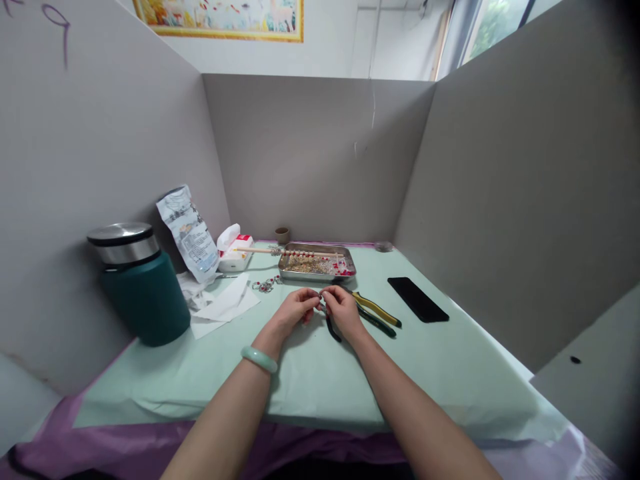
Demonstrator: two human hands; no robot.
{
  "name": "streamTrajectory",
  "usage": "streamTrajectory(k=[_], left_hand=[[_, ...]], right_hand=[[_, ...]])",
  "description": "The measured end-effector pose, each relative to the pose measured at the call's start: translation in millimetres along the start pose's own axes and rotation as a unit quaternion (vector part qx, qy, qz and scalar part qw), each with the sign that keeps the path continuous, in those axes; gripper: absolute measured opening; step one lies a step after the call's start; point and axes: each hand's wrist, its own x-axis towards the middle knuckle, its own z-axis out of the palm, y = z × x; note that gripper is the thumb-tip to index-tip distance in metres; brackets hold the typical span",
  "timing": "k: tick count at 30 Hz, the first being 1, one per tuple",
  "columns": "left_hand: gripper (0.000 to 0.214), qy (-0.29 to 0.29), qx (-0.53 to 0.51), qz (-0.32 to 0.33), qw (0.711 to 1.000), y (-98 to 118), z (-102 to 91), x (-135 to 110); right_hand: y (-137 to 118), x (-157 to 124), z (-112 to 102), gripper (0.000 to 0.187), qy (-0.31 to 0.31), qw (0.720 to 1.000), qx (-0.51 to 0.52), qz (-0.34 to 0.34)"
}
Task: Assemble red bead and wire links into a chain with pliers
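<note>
My left hand (298,308), with a pale green bangle (259,359) on its wrist, pinches with thumb and fingertips. Close against it, my right hand (342,311) pinches too. Something tiny and dark sits where the fingertips meet, too small to name. Beneath my right hand, a curved black handle (333,330) sticks out, the rest of its tool covered. Just right of that hand lie pliers with yellow and dark green handles (379,311), their jaws partly hidden. Beyond the fingers, a metal tray (300,277) holds gold, clear and red beads. A beaded wire bundle (267,285) rests left of the tray.
A wooden stick (260,251) threaded with red beads lies across the tray. On the left stand a green flask (145,297), a white pouch (189,233), a tissue pack (236,255) and papers (227,308). A black phone (418,299) lies right. Grey panels (320,157) enclose the table.
</note>
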Motion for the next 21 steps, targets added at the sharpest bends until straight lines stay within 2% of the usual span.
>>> streamTrajectory(k=[6,8,10,13,15,18,21], left_hand=[[0.024,0.000,-0.020,-0.008,1.000,0,-2.5,1],[0.023,0.006,-0.028,-0.009,1.000,0,-3.7,2],[0.023,0.006,-0.033,-0.013,0.999,0,-4.7,3],[0.024,0.006,-0.039,-0.018,0.999,-1,-5.8,4],[0.025,0.007,-0.042,-0.020,0.999,-2,-6.5,4],[0.024,0.009,-0.045,-0.022,0.999,-3,-7.1,4],[0.023,0.011,-0.052,-0.022,0.998,-3,-7.0,4]], right_hand=[[-1,-2,-5,0.023,0.039,0.994,-0.090,-0.045],[-3,-6,-9,0.021,0.051,0.986,-0.149,-0.062],[-7,-14,-13,0.021,0.042,0.958,-0.271,-0.083],[-14,-27,-15,0.027,0.005,0.878,-0.469,-0.101],[-18,-35,-14,0.028,-0.019,0.847,-0.523,-0.094],[-20,-42,-12,0.021,-0.036,0.831,-0.549,-0.075],[-19,-44,-9,0.018,-0.029,0.842,-0.535,-0.052]])
